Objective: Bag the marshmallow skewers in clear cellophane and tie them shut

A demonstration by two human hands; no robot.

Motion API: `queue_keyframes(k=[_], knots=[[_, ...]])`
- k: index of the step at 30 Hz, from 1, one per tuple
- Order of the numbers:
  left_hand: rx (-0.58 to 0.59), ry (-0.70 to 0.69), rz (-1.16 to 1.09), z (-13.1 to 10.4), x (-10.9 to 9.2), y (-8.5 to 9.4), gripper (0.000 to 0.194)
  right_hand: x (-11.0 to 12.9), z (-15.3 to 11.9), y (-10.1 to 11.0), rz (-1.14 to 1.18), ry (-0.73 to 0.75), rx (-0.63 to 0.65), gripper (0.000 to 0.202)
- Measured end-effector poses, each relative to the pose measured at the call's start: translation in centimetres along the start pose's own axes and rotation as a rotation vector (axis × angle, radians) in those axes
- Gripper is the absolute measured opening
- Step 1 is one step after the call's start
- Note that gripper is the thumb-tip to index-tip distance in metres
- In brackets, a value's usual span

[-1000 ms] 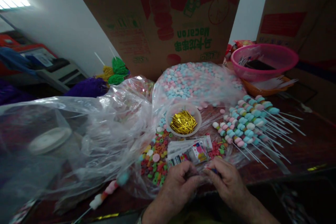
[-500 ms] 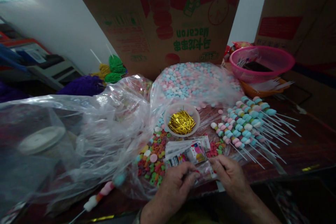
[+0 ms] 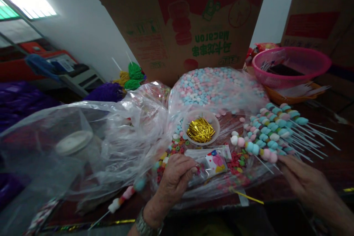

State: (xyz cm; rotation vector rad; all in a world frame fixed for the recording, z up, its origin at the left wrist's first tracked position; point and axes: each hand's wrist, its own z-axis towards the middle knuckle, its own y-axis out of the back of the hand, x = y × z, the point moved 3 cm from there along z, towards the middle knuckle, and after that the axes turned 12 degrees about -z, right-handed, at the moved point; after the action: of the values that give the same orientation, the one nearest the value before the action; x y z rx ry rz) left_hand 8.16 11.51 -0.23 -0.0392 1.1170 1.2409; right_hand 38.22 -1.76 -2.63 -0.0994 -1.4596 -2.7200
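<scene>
Behind the dark red table (image 3: 332, 162) rose a pale wall (image 3: 91, 25) and an upside-down Macaron carton (image 3: 210, 53), perhaps backing the marshmallow bag (image 3: 215, 84). The right hand (image 3: 306, 180), fingers nearly straight, met the stick end of the nearest marshmallow skewer (image 3: 253, 148); its grip was hidden. The left hand (image 3: 175, 177) curled beside printed packets (image 3: 216, 163), its hold unclear. Gold twist ties (image 3: 200, 129) sat tubbed, probably against scattering.

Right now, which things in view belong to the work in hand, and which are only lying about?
Likely in use:
skewered sweets
clear packets
gold ties
coloured rings
bagged sweets

Seemingly just lying about:
pink basket
purple bundle
green bundle
</scene>
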Motion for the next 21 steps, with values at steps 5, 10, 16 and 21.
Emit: queue_keyframes(k=[5,10,16,21], knots=[[0.069,-0.046,0.014,0.8,-0.6,0.9,0.017,2.2,1.2,4.7,0.198,0.15,0.01,0.033],[0.09,-0.067,0.026,1.1,-1.3,1.5,0.015,2.3,0.9,4.3,0.308,0.144,0.085,0.031],[0.117,0.054,0.019,0.7,-2.1,0.2,0.014,4.2,-0.3,-0.7,0.914,-0.488,0.227,0.015],[0.147,0.1,0.014,0.7,-2.4,-0.6,0.016,9.7,1.7,-4.1,1.556,-0.788,0.242,0.025]])
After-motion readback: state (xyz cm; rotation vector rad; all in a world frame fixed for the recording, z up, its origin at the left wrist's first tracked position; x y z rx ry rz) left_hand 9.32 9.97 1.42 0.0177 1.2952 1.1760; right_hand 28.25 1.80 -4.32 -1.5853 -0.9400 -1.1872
